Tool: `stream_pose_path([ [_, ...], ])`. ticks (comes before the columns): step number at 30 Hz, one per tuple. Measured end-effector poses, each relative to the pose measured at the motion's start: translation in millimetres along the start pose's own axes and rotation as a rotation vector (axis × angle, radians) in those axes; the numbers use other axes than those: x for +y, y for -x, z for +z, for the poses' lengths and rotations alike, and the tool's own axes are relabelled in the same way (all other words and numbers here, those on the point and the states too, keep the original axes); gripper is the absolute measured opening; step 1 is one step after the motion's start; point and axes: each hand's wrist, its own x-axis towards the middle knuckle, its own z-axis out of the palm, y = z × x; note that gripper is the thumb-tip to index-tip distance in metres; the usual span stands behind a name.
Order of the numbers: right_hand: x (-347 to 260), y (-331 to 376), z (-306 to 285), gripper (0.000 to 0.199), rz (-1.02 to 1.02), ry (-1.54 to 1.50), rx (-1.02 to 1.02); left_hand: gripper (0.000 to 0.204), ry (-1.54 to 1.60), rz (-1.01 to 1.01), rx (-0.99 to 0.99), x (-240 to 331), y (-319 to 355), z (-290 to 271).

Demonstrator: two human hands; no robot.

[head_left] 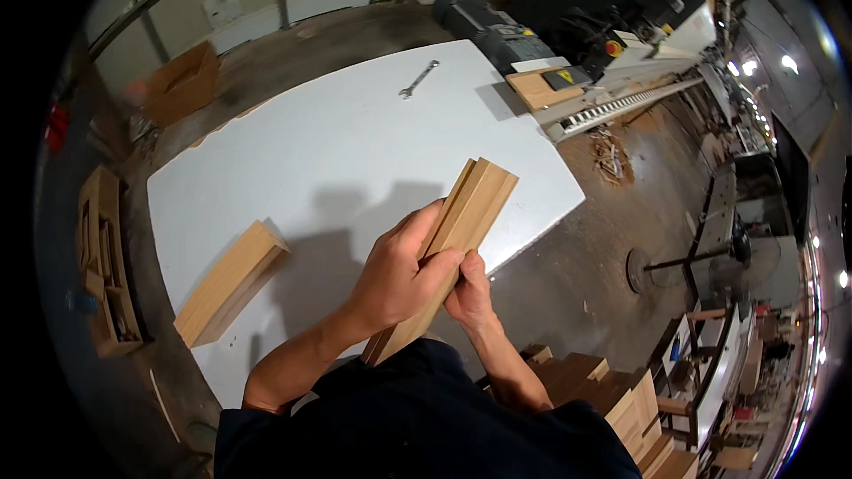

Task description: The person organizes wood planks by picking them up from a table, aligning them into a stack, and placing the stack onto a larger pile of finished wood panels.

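Observation:
A bundle of light-brown wooden boards (480, 204) is gripped in both hands, tilted with its far end up to the right and its near end by my torso. My left hand (397, 268) is closed round the left side, its thumb across the top board. On the right side my right hand (471, 291) grips the boards lower down, its fingers partly hidden beneath. The bundle is held above the near right part of a white tabletop (293, 155). A stack of similar wooden boards (235, 279) lies at the left of the tabletop.
A metal wrench (419, 79) lies at the tabletop's far side. Behind it stands a machine with a motor (497, 31) and a red button. More wooden pieces (612, 399) are piled at my right, by a pedestal fan (745, 262). A cardboard box (182, 82) sits far left.

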Motion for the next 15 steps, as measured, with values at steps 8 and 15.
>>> stream_pose_path([
  [8, 5.9, 16.8, -2.9, 0.070, -0.003, -0.240, -0.083, 0.051, 0.157, 0.084, -0.119, 24.3, 20.3, 15.4],
  [15, -2.5, 23.0, -7.0, 0.050, -0.114, -0.305, 0.113, 0.055, 0.229, 0.112, -0.223, 4.3, 48.2, 3.2],
])
